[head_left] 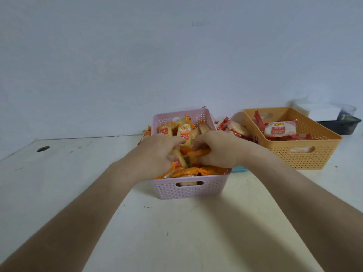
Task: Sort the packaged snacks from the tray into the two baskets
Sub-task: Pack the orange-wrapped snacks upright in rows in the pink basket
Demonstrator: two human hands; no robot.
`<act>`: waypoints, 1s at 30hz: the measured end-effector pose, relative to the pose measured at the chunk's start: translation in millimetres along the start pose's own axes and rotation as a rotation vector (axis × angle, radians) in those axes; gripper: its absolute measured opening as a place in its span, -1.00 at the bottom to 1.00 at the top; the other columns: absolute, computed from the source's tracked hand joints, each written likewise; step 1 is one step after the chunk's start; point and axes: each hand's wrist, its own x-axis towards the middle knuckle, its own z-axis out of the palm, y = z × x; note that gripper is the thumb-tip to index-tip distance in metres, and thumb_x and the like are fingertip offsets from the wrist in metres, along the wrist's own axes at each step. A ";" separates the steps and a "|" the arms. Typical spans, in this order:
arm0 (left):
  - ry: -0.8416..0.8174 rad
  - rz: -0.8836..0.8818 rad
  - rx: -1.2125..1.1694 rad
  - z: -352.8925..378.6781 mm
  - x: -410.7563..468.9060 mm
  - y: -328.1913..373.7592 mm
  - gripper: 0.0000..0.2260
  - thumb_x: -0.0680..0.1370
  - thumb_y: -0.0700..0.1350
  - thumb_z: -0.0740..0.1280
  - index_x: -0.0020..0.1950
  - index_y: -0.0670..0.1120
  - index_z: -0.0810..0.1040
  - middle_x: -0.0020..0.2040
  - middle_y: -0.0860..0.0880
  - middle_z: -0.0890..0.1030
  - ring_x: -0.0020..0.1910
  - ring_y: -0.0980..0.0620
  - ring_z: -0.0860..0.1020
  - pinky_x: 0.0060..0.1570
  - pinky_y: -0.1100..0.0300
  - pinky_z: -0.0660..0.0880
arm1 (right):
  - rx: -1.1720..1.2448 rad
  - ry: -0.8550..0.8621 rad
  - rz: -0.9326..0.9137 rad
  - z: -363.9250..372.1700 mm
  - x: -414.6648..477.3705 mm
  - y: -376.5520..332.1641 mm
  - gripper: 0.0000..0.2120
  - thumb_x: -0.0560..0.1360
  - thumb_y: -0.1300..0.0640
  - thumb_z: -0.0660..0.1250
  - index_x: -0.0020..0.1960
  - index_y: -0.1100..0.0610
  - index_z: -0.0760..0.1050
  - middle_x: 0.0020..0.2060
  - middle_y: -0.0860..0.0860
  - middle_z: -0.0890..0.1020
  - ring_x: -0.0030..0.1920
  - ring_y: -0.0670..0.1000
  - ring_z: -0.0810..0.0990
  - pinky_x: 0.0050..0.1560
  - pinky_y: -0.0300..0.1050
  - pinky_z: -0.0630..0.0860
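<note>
Over the pink basket (188, 190) at the middle of the counter (176, 232), both hands are buried in a heap of orange-wrapped snacks (198, 170) that stands above the rim. The left hand (157, 152) has its fingers curled round several packets, and the right hand (218, 150) is closed on an orange packet between the two. From this angle it is hard to tell whether they are settling the heap or lifting a bunch out, so the step is best taken as tidying the load. To do it well, press the packets down and toward the middle and keep the loose ends inside the rim. A few at the near edge and the far left corner hang over it and would likely slide onto the counter. Anything of the wrong colour found in the heap should be picked out singly, not dragged along with a handful. The orange basket (302, 154), off to the right, holds red-wrapped snacks (280, 128) and has room to spare. Between the two baskets lie loose red packets (233, 128), probably on the tray (239, 169), of which only a blue sliver shows beside the pink basket. Those look like the remaining work and belong in the orange basket.
</note>
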 end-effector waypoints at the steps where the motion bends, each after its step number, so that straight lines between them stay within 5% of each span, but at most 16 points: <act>1: 0.009 0.017 -0.041 5.8 -0.5 0.2 -0.54 0.57 -0.09 0.31 0.46 0.10 0.35 0.31 -0.02 0.52 0.28 -0.04 0.45 0.20 0.12 0.40 | -0.002 -0.011 -0.005 -1.0 -0.4 -1.9 -0.85 0.50 -0.10 0.31 0.02 -0.09 0.52 -0.07 -0.11 0.55 -0.01 0.01 0.50 0.20 0.21 0.41; 5: -0.002 0.035 -0.019 16.3 2.8 -4.4 -0.61 0.51 0.02 0.36 0.32 0.13 0.40 0.16 0.07 0.54 0.13 0.03 0.52 -0.02 0.21 0.42 | 0.000 -0.024 0.000 -3.7 -3.7 -11.4 -0.66 0.48 -0.27 0.29 0.04 -0.03 0.40 0.00 -0.10 0.50 0.05 0.02 0.47 0.19 0.13 0.39; 10: 0.017 0.037 -0.130 13.8 12.4 -2.1 -0.55 0.41 -0.05 0.48 0.26 0.12 0.47 0.09 0.10 0.51 0.10 0.06 0.49 0.02 0.17 0.46 | -0.077 -0.051 0.054 0.6 -3.6 -13.9 -0.57 0.43 -0.30 0.34 0.08 -0.05 0.30 0.04 -0.13 0.48 0.08 0.01 0.44 0.17 0.11 0.27; 15: 0.260 -0.189 -0.504 4.1 12.0 -3.8 -0.50 0.31 -0.09 0.59 0.21 0.13 0.57 0.08 0.10 0.59 0.00 0.17 0.53 -0.01 0.32 0.43 | -0.058 -0.104 0.107 0.1 -1.8 -13.2 -0.55 0.45 -0.27 0.34 0.16 -0.03 0.33 0.03 -0.10 0.45 0.04 0.02 0.42 0.18 0.04 0.31; 21: 0.450 -0.140 -0.470 -5.1 -2.7 -6.5 -0.61 0.32 -0.09 0.59 0.02 0.13 0.51 -0.10 0.24 0.51 -0.13 0.27 0.49 -0.20 0.54 0.36 | -0.070 -0.126 0.102 -2.1 -0.6 -13.3 -0.59 0.47 -0.26 0.31 0.18 -0.04 0.39 0.01 -0.10 0.44 0.06 0.02 0.42 0.22 0.03 0.31; 26: 0.081 -0.080 -0.352 -16.5 -15.9 -7.9 -0.74 0.37 0.08 0.53 -0.06 0.19 0.50 -0.13 0.17 0.58 -0.14 0.20 0.55 -0.15 0.29 0.49 | -0.047 -0.111 0.048 -1.9 2.4 -6.3 -0.75 0.52 -0.20 0.28 0.04 -0.07 0.39 -0.15 -0.16 0.43 -0.04 -0.02 0.44 0.03 -0.07 0.34; 30: -0.246 -0.025 -0.039 -9.8 -11.3 -3.8 -0.70 0.48 0.29 0.27 0.07 0.15 0.51 -0.19 0.15 0.53 -0.14 0.11 0.51 -0.16 0.18 0.45 | -0.028 -0.071 0.029 0.1 3.2 -1.3 -0.82 0.55 -0.16 0.24 0.03 -0.09 0.36 -0.16 -0.18 0.43 -0.01 0.01 0.46 0.17 0.06 0.36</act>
